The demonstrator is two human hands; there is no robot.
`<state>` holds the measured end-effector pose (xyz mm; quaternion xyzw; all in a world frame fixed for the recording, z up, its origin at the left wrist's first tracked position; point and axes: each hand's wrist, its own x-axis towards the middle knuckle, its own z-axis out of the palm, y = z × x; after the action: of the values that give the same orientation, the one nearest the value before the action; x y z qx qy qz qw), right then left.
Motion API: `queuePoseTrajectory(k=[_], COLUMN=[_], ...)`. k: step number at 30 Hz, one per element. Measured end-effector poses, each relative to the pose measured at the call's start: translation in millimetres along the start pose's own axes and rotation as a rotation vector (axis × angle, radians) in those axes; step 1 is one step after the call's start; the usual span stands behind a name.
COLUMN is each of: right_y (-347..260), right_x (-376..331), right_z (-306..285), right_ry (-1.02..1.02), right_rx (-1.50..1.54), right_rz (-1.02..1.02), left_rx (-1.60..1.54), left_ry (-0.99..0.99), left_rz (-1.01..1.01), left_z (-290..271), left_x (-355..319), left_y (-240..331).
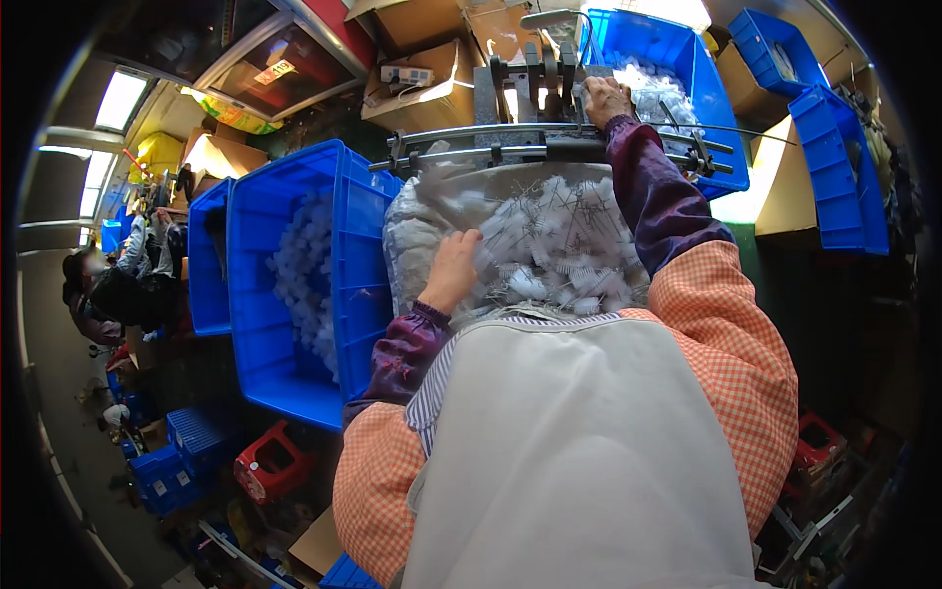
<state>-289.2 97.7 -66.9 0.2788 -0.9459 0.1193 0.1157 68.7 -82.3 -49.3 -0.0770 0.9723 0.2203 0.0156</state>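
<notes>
My left hand (453, 273) hovers over the left side of a pale, open sheet or sack (412, 231), its fingers loosely stretched and nothing visible in them. Beside it lies a heap of small white plastic pieces (579, 240) mixed with thin metal pins. Farther off, my right hand (605, 101) is closed at the right end of a metal fixture (535, 83) with upright blocks; its fingertips are hidden, so what they grip cannot be made out. Horizontal steel rods (471, 149) run between the fixture and the heap. A whitish blur hangs near the rods' left part.
To the left stands a big blue bin (285, 363) holding white pieces. Behind my right hand is another blue bin (721, 98) with similar pieces. Cardboard boxes (422, 98) stand behind the fixture. Red stools (275, 461) are on the floor; a person (128, 290) sits far left.
</notes>
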Motion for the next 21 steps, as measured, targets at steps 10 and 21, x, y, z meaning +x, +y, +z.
queuePoseTrajectory(k=[10,21], right_y=[4,-31], right_x=[-5,-14], right_z=[-15,-3], right_ry=[-0.072,-0.038], right_rx=[-0.14,-0.096], right_rz=[0.235,0.191], left_rx=[-0.105,-0.323], left_ry=[0.156,0.359], left_rz=[-0.025,0.053], left_z=[-10,-18], left_x=[3,18], left_y=[10,26])
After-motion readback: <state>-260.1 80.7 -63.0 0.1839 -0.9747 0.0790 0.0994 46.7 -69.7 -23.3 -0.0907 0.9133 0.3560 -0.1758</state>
